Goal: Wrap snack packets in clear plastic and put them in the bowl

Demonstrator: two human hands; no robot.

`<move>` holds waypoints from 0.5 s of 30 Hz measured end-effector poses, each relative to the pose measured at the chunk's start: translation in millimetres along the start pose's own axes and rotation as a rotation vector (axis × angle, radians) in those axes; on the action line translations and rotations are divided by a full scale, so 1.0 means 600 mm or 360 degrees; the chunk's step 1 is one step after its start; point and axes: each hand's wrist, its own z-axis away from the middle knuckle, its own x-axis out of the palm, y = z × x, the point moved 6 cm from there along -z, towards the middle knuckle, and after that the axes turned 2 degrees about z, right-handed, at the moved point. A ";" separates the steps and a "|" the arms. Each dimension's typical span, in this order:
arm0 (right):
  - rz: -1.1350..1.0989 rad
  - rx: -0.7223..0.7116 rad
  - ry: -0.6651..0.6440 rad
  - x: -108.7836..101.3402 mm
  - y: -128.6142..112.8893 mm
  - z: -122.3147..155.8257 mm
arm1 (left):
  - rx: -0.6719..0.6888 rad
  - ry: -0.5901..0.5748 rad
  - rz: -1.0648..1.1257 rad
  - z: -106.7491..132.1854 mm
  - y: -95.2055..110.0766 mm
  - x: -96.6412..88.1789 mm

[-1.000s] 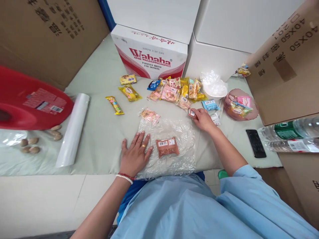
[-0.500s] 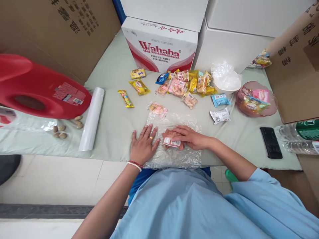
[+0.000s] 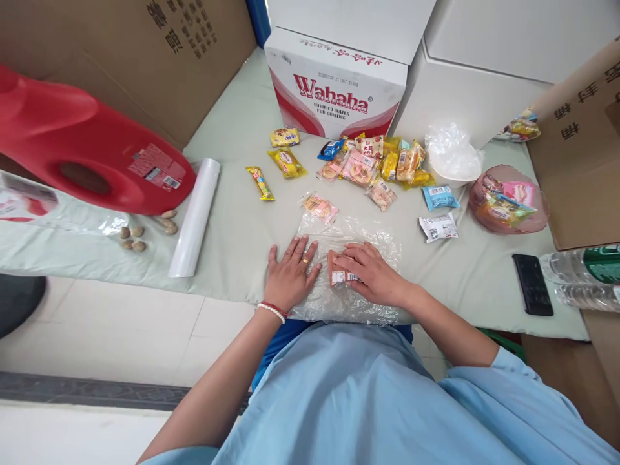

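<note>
My left hand (image 3: 288, 279) lies flat with fingers spread on the left side of a clear plastic sheet (image 3: 324, 305), close to the table's front edge. My right hand (image 3: 375, 276) is bent over a reddish-brown snack packet (image 3: 334, 263) with a white barcode label, and its fingers cover the packet's right part. The packet rests on the sheet. Just beyond the sheet's far edge lies a clear-and-pink snack packet (image 3: 320, 208). Farther back is a heap of wrapped snacks (image 3: 359, 166). A blue packet (image 3: 440, 197) and a white packet (image 3: 438, 227) lie to the right.
On the left are a red jug (image 3: 106, 155), a white roll (image 3: 194, 219) and several nuts (image 3: 138, 246). On the right are a pink bowl (image 3: 540, 219) of snacks, a white bowl (image 3: 455, 173), a phone (image 3: 533, 284) and bottles (image 3: 600, 265). Boxes (image 3: 339, 84) line the back.
The view has shifted, so the table items appear farther right. My right hand now covers more of the brown packet, its fingers more bent. My left hand remains flat on the sheet.
</note>
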 end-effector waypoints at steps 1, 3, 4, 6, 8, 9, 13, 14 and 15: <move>0.0023 -0.0029 -0.0039 0.001 0.005 0.002 | -0.0002 0.0002 0.0006 0.000 0.000 0.000; 0.0040 -0.0017 -0.0108 0.003 0.019 0.007 | -0.0005 0.0014 0.0012 0.000 -0.002 0.000; 0.0034 0.0003 -0.0130 0.005 0.025 0.009 | -0.0002 0.0020 0.0014 0.000 -0.002 0.000; 0.0017 0.0041 -0.0154 0.009 0.030 0.010 | 0.0009 0.0027 0.0020 0.002 -0.002 0.001; 0.0046 0.0085 -0.0166 0.011 0.029 0.009 | 0.0008 0.0037 0.0026 0.004 -0.001 0.003; 0.0085 0.0113 -0.0169 0.011 0.027 0.007 | 0.0000 0.0044 0.0028 0.005 -0.001 0.003; 0.0239 0.0164 -0.0157 0.005 0.015 -0.001 | -0.0035 0.0052 0.0033 0.008 -0.001 0.005; 0.0240 0.0162 -0.0136 0.001 0.013 -0.002 | -0.0039 0.0049 0.0034 0.009 -0.001 0.005; 0.0221 0.0162 -0.0102 -0.004 0.012 -0.002 | -0.0043 0.0047 0.0035 0.009 -0.001 0.005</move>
